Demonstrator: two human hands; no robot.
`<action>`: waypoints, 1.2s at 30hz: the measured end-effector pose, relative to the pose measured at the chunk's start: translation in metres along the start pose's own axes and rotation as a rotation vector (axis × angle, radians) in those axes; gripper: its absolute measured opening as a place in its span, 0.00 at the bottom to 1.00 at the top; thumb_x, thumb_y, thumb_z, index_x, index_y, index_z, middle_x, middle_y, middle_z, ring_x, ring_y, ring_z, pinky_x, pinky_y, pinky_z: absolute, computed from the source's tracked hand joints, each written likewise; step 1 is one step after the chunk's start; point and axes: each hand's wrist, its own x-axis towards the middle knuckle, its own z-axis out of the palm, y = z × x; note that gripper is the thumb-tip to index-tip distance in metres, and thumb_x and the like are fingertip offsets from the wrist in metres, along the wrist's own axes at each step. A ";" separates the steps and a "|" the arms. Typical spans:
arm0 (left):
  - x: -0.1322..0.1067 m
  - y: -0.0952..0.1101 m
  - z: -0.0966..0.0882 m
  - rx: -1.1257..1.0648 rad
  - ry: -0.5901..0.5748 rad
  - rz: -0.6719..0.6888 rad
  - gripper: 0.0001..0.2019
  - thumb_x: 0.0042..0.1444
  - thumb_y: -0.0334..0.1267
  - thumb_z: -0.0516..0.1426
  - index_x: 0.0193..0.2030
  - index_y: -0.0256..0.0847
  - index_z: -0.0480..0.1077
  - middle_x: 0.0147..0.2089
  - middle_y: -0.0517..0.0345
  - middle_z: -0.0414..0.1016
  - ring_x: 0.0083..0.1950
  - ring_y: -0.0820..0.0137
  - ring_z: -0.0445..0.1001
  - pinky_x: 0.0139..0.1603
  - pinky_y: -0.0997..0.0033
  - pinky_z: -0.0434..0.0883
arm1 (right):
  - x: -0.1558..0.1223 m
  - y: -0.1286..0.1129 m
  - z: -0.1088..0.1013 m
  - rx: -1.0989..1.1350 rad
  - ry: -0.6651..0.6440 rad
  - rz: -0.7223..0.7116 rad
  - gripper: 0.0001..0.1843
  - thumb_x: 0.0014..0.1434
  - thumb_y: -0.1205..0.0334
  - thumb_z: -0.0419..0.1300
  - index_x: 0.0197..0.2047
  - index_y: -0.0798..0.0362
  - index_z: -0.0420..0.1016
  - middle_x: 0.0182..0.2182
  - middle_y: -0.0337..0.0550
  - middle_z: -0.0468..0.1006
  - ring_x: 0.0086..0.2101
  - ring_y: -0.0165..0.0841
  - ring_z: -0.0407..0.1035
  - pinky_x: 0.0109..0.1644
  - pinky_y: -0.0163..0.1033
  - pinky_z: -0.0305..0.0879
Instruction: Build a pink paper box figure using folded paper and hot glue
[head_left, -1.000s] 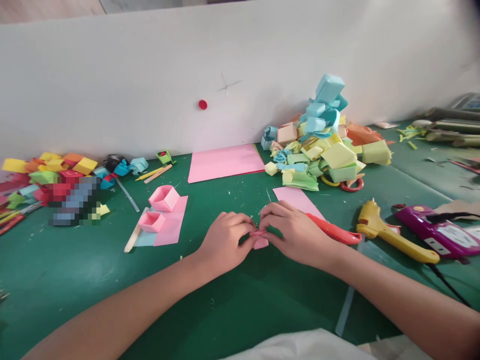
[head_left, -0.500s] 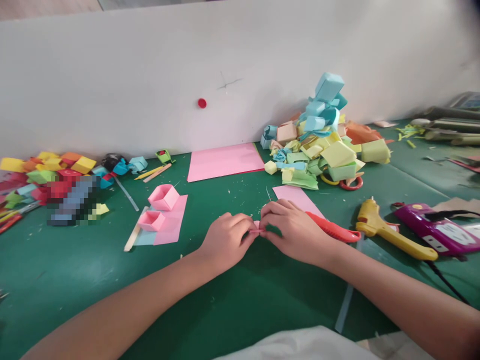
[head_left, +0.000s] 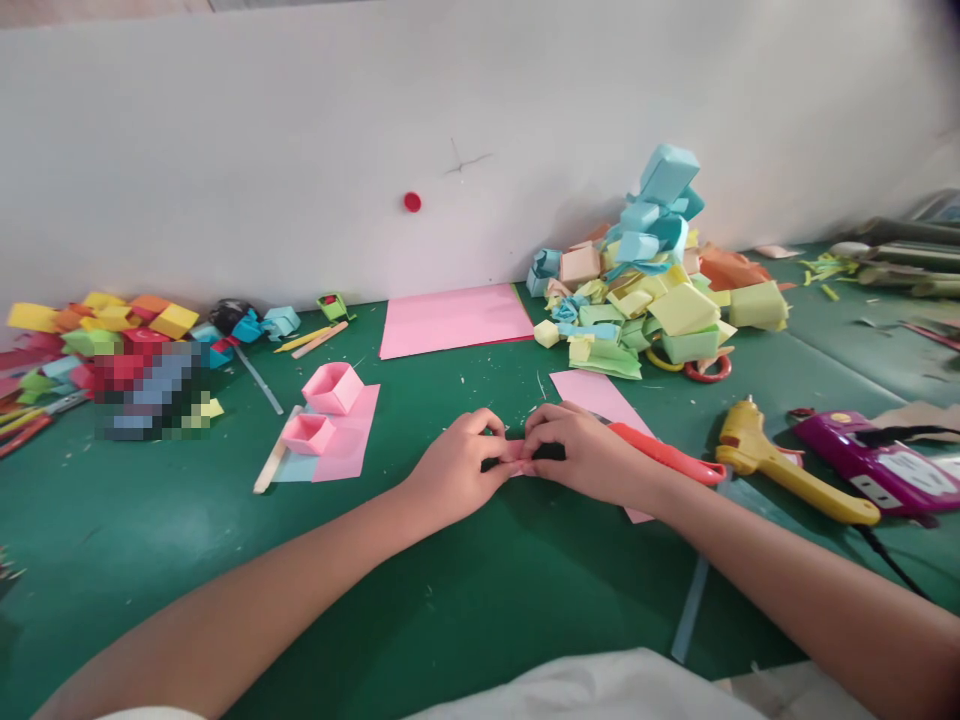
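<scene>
A small folded pink paper piece (head_left: 515,449), held between the worktop's (head_left: 480,600) near and far edges.
It looks narrow and creased, partly hidden by the left hand (head_left: 459,465) and right hand (head_left: 576,450), which pinch it with fingertips nearly meeting. Leftward sit two open pink paper boxes (head_left: 337,390); at the far edge, pink sheets (head_left: 457,320), then a paper-box heap (head_left: 679,310); the right forearm (head_left: 750,562) partly covers a pink strip (head_left: 595,394); rightward, a yellow glue gun (head_left: 795,475).
</scene>
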 end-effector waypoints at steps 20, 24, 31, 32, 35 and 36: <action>-0.003 0.007 -0.008 0.521 -0.059 0.388 0.10 0.70 0.30 0.52 0.44 0.35 0.76 0.47 0.49 0.79 0.46 0.61 0.76 0.42 0.57 0.62 | -0.005 0.003 -0.009 -0.093 -0.033 -0.192 0.04 0.61 0.62 0.67 0.41 0.47 0.81 0.47 0.45 0.78 0.46 0.43 0.71 0.55 0.55 0.58; 0.001 0.005 -0.015 0.440 -0.111 0.346 0.08 0.69 0.35 0.56 0.45 0.37 0.77 0.48 0.51 0.79 0.47 0.61 0.76 0.43 0.59 0.62 | -0.006 0.003 -0.013 -0.177 -0.065 -0.294 0.06 0.62 0.62 0.65 0.43 0.50 0.79 0.48 0.48 0.78 0.46 0.44 0.69 0.54 0.56 0.60; 0.006 -0.006 -0.007 0.433 -0.039 0.378 0.17 0.75 0.37 0.47 0.44 0.36 0.76 0.44 0.50 0.79 0.41 0.65 0.76 0.40 0.63 0.63 | -0.004 0.009 -0.009 -0.229 -0.033 -0.302 0.07 0.68 0.59 0.61 0.46 0.51 0.77 0.50 0.50 0.77 0.47 0.45 0.69 0.54 0.55 0.62; 0.006 -0.007 -0.006 0.413 -0.036 0.364 0.17 0.75 0.37 0.47 0.44 0.36 0.76 0.44 0.50 0.80 0.42 0.65 0.76 0.40 0.63 0.64 | -0.003 0.009 -0.009 -0.243 -0.024 -0.305 0.07 0.69 0.59 0.59 0.46 0.51 0.77 0.50 0.50 0.78 0.47 0.44 0.69 0.53 0.54 0.63; 0.007 -0.012 -0.006 0.356 -0.048 0.318 0.16 0.75 0.37 0.47 0.44 0.37 0.76 0.45 0.51 0.79 0.44 0.65 0.76 0.42 0.63 0.66 | -0.002 0.011 -0.006 -0.290 -0.011 -0.317 0.10 0.72 0.59 0.56 0.48 0.51 0.77 0.50 0.49 0.78 0.46 0.43 0.69 0.53 0.53 0.63; 0.007 -0.013 -0.006 0.345 -0.054 0.310 0.16 0.75 0.37 0.47 0.44 0.37 0.76 0.45 0.51 0.79 0.44 0.65 0.77 0.43 0.63 0.66 | -0.002 0.011 -0.006 -0.300 -0.012 -0.321 0.11 0.73 0.59 0.55 0.48 0.51 0.77 0.50 0.49 0.78 0.46 0.43 0.69 0.53 0.53 0.63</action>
